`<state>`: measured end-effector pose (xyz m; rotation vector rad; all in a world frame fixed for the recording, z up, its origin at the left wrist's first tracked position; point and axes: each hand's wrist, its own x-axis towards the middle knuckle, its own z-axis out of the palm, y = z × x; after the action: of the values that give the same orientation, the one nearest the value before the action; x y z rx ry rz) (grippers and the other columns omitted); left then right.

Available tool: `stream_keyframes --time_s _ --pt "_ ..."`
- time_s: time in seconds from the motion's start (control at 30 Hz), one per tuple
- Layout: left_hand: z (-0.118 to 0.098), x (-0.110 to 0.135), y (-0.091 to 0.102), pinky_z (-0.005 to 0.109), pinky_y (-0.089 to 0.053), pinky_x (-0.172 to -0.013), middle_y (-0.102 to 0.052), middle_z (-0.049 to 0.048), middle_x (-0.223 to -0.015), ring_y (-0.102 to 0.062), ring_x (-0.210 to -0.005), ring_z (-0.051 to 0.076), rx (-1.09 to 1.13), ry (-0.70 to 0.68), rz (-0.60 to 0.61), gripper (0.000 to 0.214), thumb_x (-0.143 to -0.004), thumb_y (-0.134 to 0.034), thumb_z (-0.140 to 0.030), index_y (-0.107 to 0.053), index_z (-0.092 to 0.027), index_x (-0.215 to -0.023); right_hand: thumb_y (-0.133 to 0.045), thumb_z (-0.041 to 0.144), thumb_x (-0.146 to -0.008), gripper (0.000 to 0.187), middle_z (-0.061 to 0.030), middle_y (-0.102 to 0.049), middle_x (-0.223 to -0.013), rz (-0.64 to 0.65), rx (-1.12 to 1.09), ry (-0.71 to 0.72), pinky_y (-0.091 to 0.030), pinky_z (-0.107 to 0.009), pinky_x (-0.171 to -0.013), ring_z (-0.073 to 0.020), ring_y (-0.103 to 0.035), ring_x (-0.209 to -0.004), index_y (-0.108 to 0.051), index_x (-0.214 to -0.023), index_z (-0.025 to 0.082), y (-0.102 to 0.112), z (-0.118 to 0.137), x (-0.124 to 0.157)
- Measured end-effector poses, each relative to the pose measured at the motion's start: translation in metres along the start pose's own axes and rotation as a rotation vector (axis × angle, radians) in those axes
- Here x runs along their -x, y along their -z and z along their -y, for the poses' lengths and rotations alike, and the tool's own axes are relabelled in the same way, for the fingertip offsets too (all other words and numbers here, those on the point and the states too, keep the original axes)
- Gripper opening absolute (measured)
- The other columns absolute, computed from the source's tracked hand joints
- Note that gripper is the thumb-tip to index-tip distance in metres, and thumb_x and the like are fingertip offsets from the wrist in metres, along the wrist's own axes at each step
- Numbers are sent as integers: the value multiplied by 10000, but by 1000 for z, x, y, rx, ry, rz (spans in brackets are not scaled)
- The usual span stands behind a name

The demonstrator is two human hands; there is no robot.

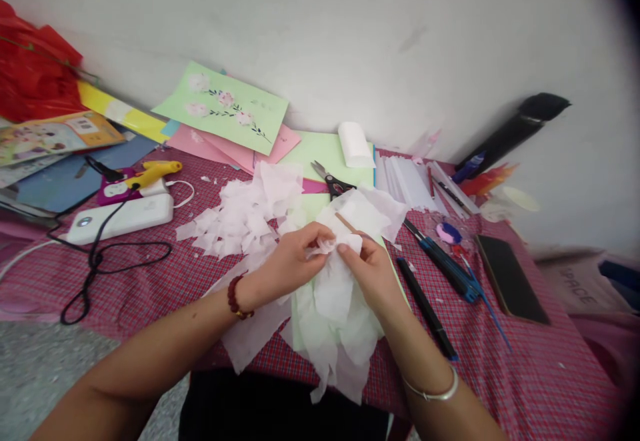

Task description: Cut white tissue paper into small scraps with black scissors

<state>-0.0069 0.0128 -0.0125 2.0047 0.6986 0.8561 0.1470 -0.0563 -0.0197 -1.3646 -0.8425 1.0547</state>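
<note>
My left hand and my right hand meet over the middle of the table, both pinching a bunch of thin white tissue paper. The tissue hangs down in layers over the table's front edge. A thin wooden stick pokes up from the bunch just above my right fingers. A heap of cut pale pink tissue pieces lies just behind my left hand. Under my hands is a light green sheet.
Black scissors lie behind the tissue. Pens and a black phone rest at the right on the red checked cloth. At the left are a white power bank, a yellow glue gun and a black cable. A green flower card leans on the wall.
</note>
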Motion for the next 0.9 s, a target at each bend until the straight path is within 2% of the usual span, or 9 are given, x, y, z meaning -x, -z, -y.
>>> stream_keyframes --time_s 0.07,0.13,0.27,0.43,0.6,0.7,0.77,0.8,0.9 --pt "0 -1 1 264 -484 -756 -701 24 -922 -630 -836 144 9 -5 3 265 -745 -553 -83 -643 -188 -971 -745 385 -693 210 27 -613 -635 -18 -46 -36 -375 -245 -475 -131 -509 -524 -668 -737 194 0 -1 0" --pt "-3 -3 3 272 -485 -754 -711 27 -871 -639 -812 152 48 29 13 176 -752 -568 -107 -670 -176 -877 -762 368 -680 196 40 -616 -597 -29 -117 -67 -365 -237 -467 -118 -499 -496 -675 -716 195 -1 -1 0" --pt "-10 -6 5 252 -470 -694 -685 12 -760 -609 -720 136 198 209 13 54 -750 -615 -176 -665 -158 -762 -816 315 -623 204 37 -684 -612 -40 -286 -169 -416 -238 -501 -119 -547 -503 -708 -747 195 -4 -2 0" --pt "-7 -4 -2 217 -434 -630 -642 -11 -730 -555 -652 98 464 371 -16 112 -723 -689 -257 -643 -158 -748 -830 297 -610 239 13 -736 -640 -46 -414 -241 -478 -277 -546 -155 -613 -528 -725 -800 197 -6 0 0" --pt "-2 -10 17 197 -387 -538 -608 -33 -664 -508 -540 73 595 540 58 190 -694 -735 -310 -634 -171 -775 -808 301 -651 340 -32 -792 -846 -29 -449 -190 -553 -348 -698 -241 -715 -780 -714 -966 211 1 4 -4" --pt "-1 -18 47 203 -386 -527 -643 -10 -676 -549 -556 98 465 533 209 197 -699 -731 -320 -654 -178 -812 -794 328 -663 303 -45 -794 -933 -37 -409 -145 -566 -357 -736 -250 -721 -853 -711 -934 221 12 8 -7" --pt "2 -21 64 222 -408 -537 -674 15 -716 -582 -586 127 271 449 341 230 -733 -703 -355 -681 -183 -884 -795 351 -653 285 -40 -794 -910 -35 -383 -129 -572 -357 -725 -250 -724 -844 -707 -897 232 19 12 -9" --pt "5 -23 68 235 -427 -554 -686 27 -749 -597 -612 142 136 399 346 275 -741 -697 -376 -690 -184 -937 -793 367 -649 286 -40 -793 -896 -23 -367 -121 -574 -359 -716 -252 -724 -841 -705 -887 235 22 14 -9" --pt "15 -23 66 297 -500 -688 -698 93 -1006 -643 -810 200 -227 254 67 486 -732 -713 -417 -647 -176 -1149 -773 425 -652 320 -52 -788 -891 52 -299 -108 -575 -367 -683 -267 -721 -854 -699 -905 243 24 17 -8"
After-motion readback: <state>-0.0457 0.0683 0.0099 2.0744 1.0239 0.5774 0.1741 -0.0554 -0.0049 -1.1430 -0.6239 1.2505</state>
